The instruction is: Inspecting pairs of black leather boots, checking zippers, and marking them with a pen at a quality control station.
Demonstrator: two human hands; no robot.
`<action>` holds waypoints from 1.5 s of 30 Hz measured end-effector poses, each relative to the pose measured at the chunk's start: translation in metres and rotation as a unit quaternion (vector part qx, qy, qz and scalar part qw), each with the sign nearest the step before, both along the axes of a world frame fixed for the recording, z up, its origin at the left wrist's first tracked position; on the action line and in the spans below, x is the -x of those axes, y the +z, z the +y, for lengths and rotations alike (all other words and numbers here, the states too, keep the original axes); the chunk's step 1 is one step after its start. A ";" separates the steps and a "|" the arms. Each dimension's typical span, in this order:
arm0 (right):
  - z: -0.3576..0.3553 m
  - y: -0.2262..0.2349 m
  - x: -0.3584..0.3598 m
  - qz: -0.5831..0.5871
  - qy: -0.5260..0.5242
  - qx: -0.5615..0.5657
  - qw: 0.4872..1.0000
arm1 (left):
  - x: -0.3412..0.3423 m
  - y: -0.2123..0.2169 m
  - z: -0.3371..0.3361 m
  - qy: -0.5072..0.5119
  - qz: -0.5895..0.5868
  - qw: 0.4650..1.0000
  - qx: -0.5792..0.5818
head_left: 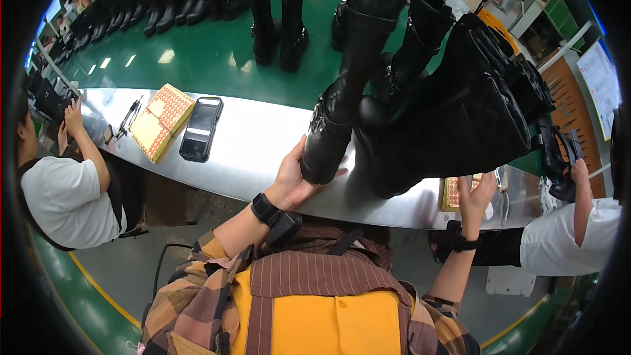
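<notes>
Cradling the toe of a buckled black boot (336,112), the left hand (296,181) is grasping it over the steel worktop (253,151) at the near centre, its shaft leaning toward the far right. The right hand (478,197) is hovering near a small stack of sticker sheets (452,196) on the near right; whether its fingers are pinching anything, I cannot tell. Other black boots (453,128) are crowding the right. Leftward, a black handheld device (201,130) is lying beside a yellow sticker pad (158,125).
</notes>
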State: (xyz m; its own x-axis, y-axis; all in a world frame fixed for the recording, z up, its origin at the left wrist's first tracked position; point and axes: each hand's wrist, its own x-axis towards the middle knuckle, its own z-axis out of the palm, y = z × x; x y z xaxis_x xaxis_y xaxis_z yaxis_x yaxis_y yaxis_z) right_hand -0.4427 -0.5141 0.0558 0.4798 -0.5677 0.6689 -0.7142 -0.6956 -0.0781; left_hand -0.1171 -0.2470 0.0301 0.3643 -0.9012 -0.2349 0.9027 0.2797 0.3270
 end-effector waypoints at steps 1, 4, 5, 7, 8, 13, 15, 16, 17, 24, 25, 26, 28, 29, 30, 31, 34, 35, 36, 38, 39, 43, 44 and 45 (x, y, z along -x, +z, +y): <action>0.016 0.007 -0.010 -0.064 0.083 -0.207 0.973 | 0.001 -0.004 0.003 0.056 -0.083 0.994 -0.042; 0.068 0.013 -0.054 -0.153 0.333 -0.443 0.818 | 0.006 -0.009 0.019 0.194 -0.375 0.902 -0.087; 0.078 0.010 -0.071 -0.141 0.354 -0.468 0.798 | 0.008 -0.010 0.025 0.240 -0.480 0.841 -0.074; 0.090 0.001 -0.101 -0.175 0.285 -0.529 0.780 | 0.012 -0.007 0.033 0.147 -0.668 0.720 -0.117; 0.096 -0.002 -0.112 -0.199 0.253 -0.570 0.756 | 0.014 -0.005 0.034 0.086 -0.719 0.670 -0.165; 0.138 0.000 -0.136 -0.140 0.175 -0.508 0.832 | 0.018 0.007 0.014 0.156 -0.644 0.727 -0.181; 0.161 0.005 -0.143 -0.143 0.224 -0.487 0.832 | 0.021 0.013 0.011 0.181 -0.649 0.719 -0.173; 0.170 0.005 -0.150 -0.123 0.226 -0.453 0.854 | 0.023 0.015 0.010 0.230 -0.674 0.687 -0.146; 0.177 0.007 -0.153 -0.090 0.254 -0.429 0.862 | 0.023 0.017 0.014 0.170 -0.670 0.708 -0.149; 0.175 0.006 -0.151 -0.030 0.249 -0.397 0.883 | 0.014 0.035 0.029 0.113 -0.713 0.680 -0.131; 0.174 0.006 -0.150 -0.028 0.244 -0.402 0.882 | 0.015 0.039 0.031 0.127 -0.738 0.652 -0.119; 0.174 0.006 -0.150 -0.030 0.248 -0.398 0.883 | 0.017 0.043 0.033 0.124 -0.756 0.635 -0.096; 0.177 0.007 -0.151 -0.031 0.244 -0.413 0.877 | 0.029 0.049 0.033 0.158 -0.754 0.635 -0.056; 0.180 0.008 -0.152 -0.026 0.247 -0.391 0.886 | 0.037 0.051 0.032 0.192 -0.751 0.631 -0.035; 0.184 0.010 -0.152 -0.020 0.251 -0.370 0.894 | 0.042 0.053 0.028 0.139 -0.746 0.648 -0.065; 0.187 0.012 -0.152 -0.017 0.254 -0.348 0.902 | 0.045 0.054 0.023 0.173 -0.734 0.645 -0.124; 0.199 0.019 -0.149 0.043 0.317 -0.347 0.882 | 0.039 0.057 0.010 0.254 -0.663 0.664 -0.236; 0.200 0.021 -0.148 0.054 0.338 -0.366 0.866 | 0.031 0.058 0.007 0.246 -0.616 0.709 -0.240; 0.200 0.023 -0.147 0.041 0.352 -0.350 0.867 | 0.022 0.060 0.005 0.274 -0.599 0.719 -0.223; 0.194 0.026 -0.145 0.047 0.337 -0.372 0.864 | 0.001 0.066 0.006 0.281 -0.549 0.761 -0.202; 0.188 0.028 -0.141 0.049 0.336 -0.372 0.864 | -0.007 0.069 0.010 0.287 -0.516 0.786 -0.182; 0.147 0.041 -0.127 -0.194 0.302 -0.402 0.842 | -0.035 0.089 0.017 0.258 -0.386 0.885 -0.031; 0.134 0.046 -0.119 -0.175 0.286 -0.312 0.889 | -0.041 0.095 0.017 0.235 -0.384 0.892 -0.033; 0.121 0.053 -0.111 -0.150 0.260 -0.226 0.927 | -0.048 0.101 0.016 0.207 -0.401 0.892 0.017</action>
State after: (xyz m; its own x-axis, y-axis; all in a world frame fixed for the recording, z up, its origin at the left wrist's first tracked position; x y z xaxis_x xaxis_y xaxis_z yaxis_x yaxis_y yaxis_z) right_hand -0.3319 -0.3930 0.1087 0.5985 -0.5657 0.5672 -0.1899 -0.7881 -0.5855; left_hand -0.0693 -0.2315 0.1314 0.7063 -0.6518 0.2762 0.1993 0.5575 0.8059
